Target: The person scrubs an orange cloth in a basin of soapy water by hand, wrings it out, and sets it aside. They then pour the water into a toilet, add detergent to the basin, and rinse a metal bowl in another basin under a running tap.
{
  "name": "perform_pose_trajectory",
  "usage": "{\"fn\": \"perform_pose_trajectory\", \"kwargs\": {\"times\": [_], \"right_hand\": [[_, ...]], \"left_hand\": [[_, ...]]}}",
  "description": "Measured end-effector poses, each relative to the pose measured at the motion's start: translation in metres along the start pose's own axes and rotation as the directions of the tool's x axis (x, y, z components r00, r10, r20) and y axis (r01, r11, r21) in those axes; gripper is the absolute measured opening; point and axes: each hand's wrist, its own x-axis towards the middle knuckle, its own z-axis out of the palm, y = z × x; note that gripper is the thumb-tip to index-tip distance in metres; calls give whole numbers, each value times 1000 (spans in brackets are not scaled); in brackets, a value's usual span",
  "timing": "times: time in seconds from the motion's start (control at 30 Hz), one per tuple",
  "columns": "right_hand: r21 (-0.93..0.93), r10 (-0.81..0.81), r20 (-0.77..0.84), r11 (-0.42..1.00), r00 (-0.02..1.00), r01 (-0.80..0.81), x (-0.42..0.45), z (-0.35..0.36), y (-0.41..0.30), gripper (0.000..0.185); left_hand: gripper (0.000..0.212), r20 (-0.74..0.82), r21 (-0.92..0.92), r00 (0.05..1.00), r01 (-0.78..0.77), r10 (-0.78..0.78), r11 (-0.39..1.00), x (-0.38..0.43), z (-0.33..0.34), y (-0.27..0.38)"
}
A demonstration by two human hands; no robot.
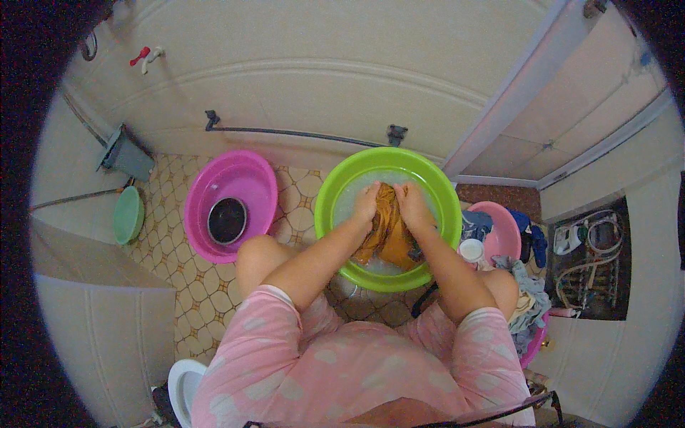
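Note:
Before me a round lime-green plastic basin stands on the tiled floor, with cloudy, sudsy water inside. A mustard-brown cloth garment lies partly in that water. My left hand grips the bunched upper part of the cloth from one side. From the other side my right hand grips it too, and the two hands are close together. The garment's lower part spreads towards me between my forearms. Some fingertips are hidden in the folds.
To the left a magenta basin holds a dark round pan. At the right are a pink basin, a white cup and piled clothes. A grey pipe runs along the wall behind the green basin.

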Motion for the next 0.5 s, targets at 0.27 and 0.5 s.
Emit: {"fn": "perform_pose_trajectory", "kwargs": {"times": [0.27, 0.5], "right_hand": [[-217, 210, 304, 965, 929, -147, 1, 3, 15, 40], [366, -8, 22, 931, 1000, 0, -7, 49, 15, 33]], "left_hand": [[18, -242, 72, 969, 75, -56, 995, -2, -12, 1], [32, 65, -201, 967, 254, -246, 946, 16, -26, -26]]}}
